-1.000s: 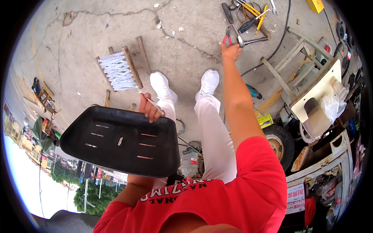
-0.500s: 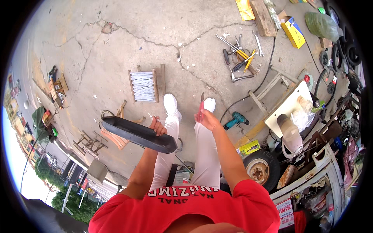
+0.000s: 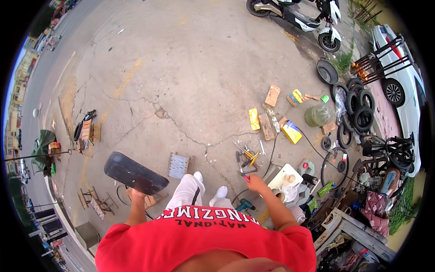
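1. Here we have the left hand [image 3: 137, 194] gripping the black tray [image 3: 136, 173] at its lower edge; most of those fingers are hidden behind it.
2. Over to the right hand [image 3: 257, 183]: fingers closed round a red-handled tool [image 3: 247, 178], and we catch only a short red stretch, the rest too small to read.
3. Just beyond the right fingers, tools [image 3: 247, 156] overlap so much we can't separate every piece.
4. Far beyond those fingers, a scooter [image 3: 304, 21] is cut off by the top edge.
5. Containers now: beyond and right of the right fingers, a blue-and-yellow carton [image 3: 291, 132], contents unseen.
6. Farther out, a greenish jug [image 3: 318, 116]; whether liquid or plastic tints it, we can't tell.
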A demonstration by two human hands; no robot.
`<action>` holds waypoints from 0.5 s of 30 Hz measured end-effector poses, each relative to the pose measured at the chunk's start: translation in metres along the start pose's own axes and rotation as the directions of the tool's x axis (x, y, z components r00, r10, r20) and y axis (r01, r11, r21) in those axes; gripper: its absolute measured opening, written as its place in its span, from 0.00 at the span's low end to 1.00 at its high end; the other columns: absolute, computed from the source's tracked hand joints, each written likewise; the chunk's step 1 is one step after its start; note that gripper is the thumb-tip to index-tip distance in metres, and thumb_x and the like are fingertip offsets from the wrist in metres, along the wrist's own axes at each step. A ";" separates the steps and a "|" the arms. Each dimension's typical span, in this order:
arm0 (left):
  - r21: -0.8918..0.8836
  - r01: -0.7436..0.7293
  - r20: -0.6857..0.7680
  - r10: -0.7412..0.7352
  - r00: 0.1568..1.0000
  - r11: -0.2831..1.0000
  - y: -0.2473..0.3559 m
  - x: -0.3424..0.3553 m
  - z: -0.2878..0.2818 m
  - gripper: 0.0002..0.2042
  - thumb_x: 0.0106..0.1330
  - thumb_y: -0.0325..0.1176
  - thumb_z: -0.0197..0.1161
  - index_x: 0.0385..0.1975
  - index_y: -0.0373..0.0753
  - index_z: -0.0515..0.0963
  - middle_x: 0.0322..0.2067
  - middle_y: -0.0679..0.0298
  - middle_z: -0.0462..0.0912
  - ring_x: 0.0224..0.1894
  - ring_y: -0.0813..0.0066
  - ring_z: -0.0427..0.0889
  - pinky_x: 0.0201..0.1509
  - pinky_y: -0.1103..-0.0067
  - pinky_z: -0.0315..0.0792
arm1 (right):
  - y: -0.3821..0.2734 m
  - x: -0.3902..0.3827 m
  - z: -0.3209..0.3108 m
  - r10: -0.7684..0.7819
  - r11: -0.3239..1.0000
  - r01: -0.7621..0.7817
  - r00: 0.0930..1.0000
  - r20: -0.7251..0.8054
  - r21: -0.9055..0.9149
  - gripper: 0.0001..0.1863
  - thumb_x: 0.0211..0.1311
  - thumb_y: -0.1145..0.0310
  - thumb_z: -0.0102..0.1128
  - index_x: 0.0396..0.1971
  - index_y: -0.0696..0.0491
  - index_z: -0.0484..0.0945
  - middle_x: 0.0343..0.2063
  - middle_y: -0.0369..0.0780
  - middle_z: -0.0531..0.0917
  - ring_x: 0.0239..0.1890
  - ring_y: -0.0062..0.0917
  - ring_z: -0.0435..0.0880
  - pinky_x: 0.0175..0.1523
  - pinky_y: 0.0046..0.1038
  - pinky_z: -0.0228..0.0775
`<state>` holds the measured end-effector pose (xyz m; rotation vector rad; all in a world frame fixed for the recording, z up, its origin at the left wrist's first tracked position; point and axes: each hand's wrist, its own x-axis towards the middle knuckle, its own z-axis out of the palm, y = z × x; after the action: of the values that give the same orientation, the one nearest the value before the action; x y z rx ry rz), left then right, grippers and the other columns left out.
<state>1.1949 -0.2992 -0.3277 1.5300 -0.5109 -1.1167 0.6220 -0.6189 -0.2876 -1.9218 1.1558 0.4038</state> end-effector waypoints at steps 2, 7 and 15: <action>-0.767 0.170 -0.053 -0.326 0.944 0.618 0.082 0.009 0.062 0.19 0.63 0.46 0.41 0.46 0.44 0.70 0.47 0.60 0.73 0.51 0.60 0.68 0.56 0.64 0.62 | 0.008 0.010 -0.069 0.216 0.970 -0.208 0.975 0.052 -0.125 0.18 0.47 0.66 0.49 0.38 0.61 0.71 0.36 0.54 0.77 0.40 0.46 0.77 0.45 0.39 0.69; -0.798 0.070 -0.157 -0.320 0.934 0.598 0.114 0.067 0.088 0.21 0.64 0.49 0.39 0.50 0.44 0.68 0.50 0.62 0.71 0.53 0.60 0.67 0.59 0.62 0.59 | 0.083 0.056 -0.138 0.444 0.895 -0.447 0.891 -0.096 -0.010 0.14 0.43 0.68 0.52 0.29 0.60 0.77 0.32 0.54 0.79 0.37 0.45 0.78 0.43 0.40 0.70; -0.888 -0.001 -0.096 -0.183 0.978 0.460 0.180 0.296 0.190 0.20 0.65 0.47 0.39 0.51 0.45 0.67 0.51 0.63 0.70 0.53 0.62 0.67 0.59 0.65 0.60 | 0.071 0.104 -0.167 0.618 0.766 -0.629 0.777 0.118 0.132 0.15 0.47 0.63 0.50 0.25 0.60 0.78 0.25 0.51 0.80 0.28 0.40 0.80 0.33 0.35 0.72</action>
<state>1.2130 -0.6880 -0.2585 0.6795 0.3099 -1.0421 0.5933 -0.8257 -0.2885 -1.3216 1.7211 0.6974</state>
